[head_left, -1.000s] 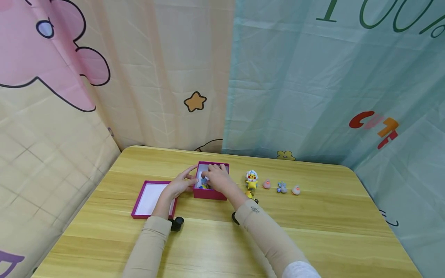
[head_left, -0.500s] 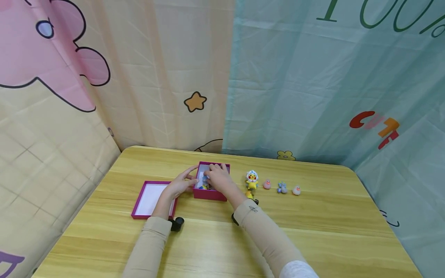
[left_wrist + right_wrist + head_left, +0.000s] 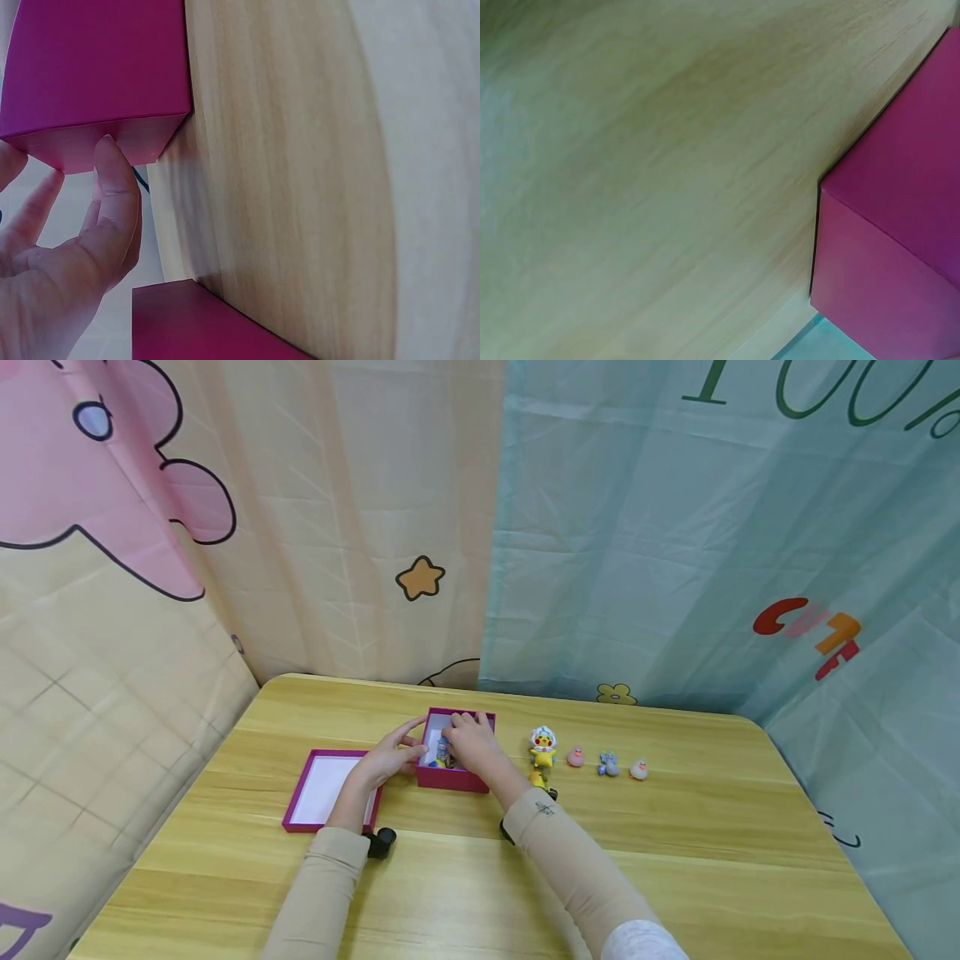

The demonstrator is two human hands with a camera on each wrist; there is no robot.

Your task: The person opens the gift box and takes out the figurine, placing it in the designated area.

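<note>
A magenta box with a pale inside stands lidless on the table. My left hand rests its fairly straight fingers against the box's left side; in the left wrist view a fingertip of the left hand touches the magenta wall. My right hand reaches over the front rim into the box, fingers bent down. Small blue and yellow toy figures show beside its fingertips. Whether it pinches one is hidden. The right wrist view shows only the box's outer walls and table.
Left of the box lies its upturned lid, partly under my left wrist. On the right stand a yellow figure with a white hood, a pink duck, a grey-blue figure and a white duck. A yellow figure is partly behind my right wrist.
A blue toy in the box has shifted slightly upward beside my right fingertips. My left hand, the box and the toys on the table keep their places.
</note>
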